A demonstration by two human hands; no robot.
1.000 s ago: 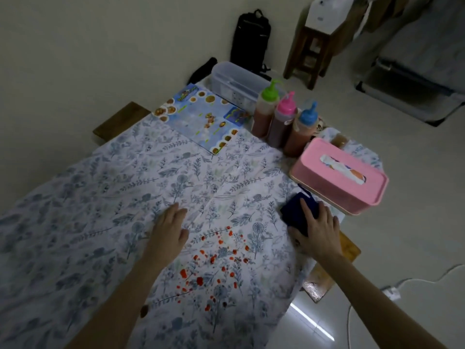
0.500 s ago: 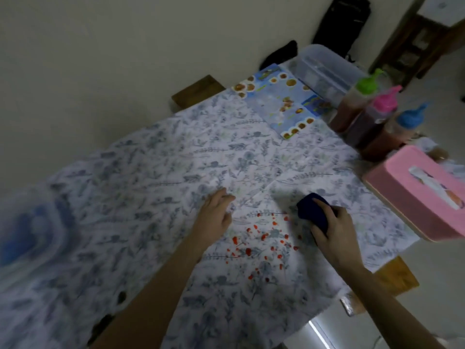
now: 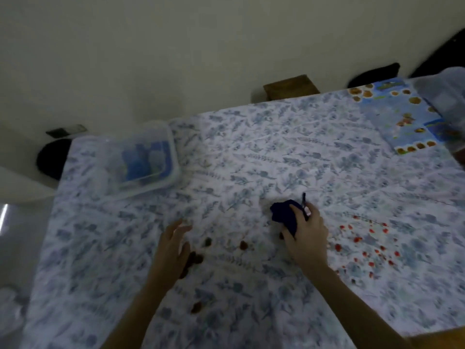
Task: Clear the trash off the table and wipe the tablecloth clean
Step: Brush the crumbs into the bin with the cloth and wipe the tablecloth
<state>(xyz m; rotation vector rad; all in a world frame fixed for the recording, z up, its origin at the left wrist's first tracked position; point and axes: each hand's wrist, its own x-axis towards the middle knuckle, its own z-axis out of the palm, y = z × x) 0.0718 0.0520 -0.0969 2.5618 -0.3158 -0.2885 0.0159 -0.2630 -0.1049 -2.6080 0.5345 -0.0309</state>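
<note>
A floral tablecloth (image 3: 251,159) covers the table. My right hand (image 3: 305,238) grips a dark blue cloth (image 3: 284,214) and presses it on the tablecloth near the middle. Several brown stains (image 3: 243,245) lie just left of the cloth, with more (image 3: 196,307) nearer to me. My left hand (image 3: 173,244) hovers with fingers spread, holding nothing, beside the brown spots (image 3: 195,259). Red printed or spattered dots (image 3: 362,244) mark the tablecloth to the right of my right hand.
A clear plastic box (image 3: 143,157) with blue items inside stands at the far left of the table. A blue picture sheet (image 3: 400,114) lies at the far right corner. A wooden bench end (image 3: 289,86) shows behind the table by the wall.
The view has swung left, so the bottles and pink tissue box are out of sight. My right hand has carried the blue cloth left past the red dots to the brown stains; my left hand lifted.
</note>
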